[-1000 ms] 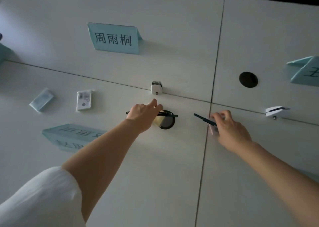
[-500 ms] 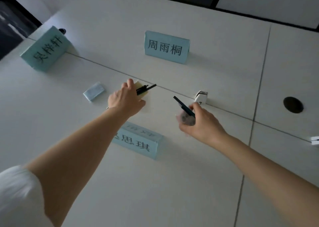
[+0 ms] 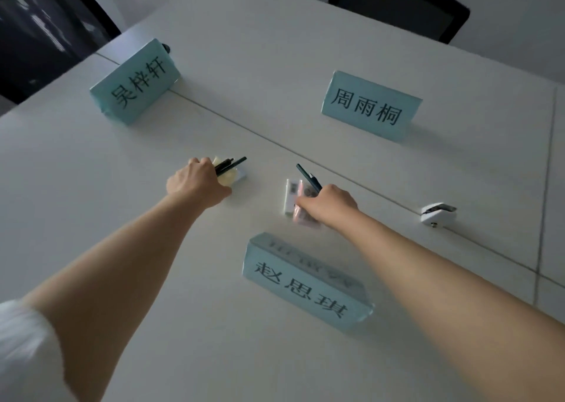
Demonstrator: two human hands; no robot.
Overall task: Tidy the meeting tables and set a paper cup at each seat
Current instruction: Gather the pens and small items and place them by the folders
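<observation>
Now dark pens (image 3: 230, 165) jut beyond left-hand fingers (image 3: 204, 164).

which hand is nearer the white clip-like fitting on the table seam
Right. The right hand is nearer the white clip-like fitting, which lies off to its right; the left hand is farther left.

The pale grey joined bench (image 3: 122, 218) carries three light-blue folded paper name cards (image 3: 305, 282), a small white packet (image 3: 289, 195) and a white metal clip fitting (image 3: 437, 212).
</observation>
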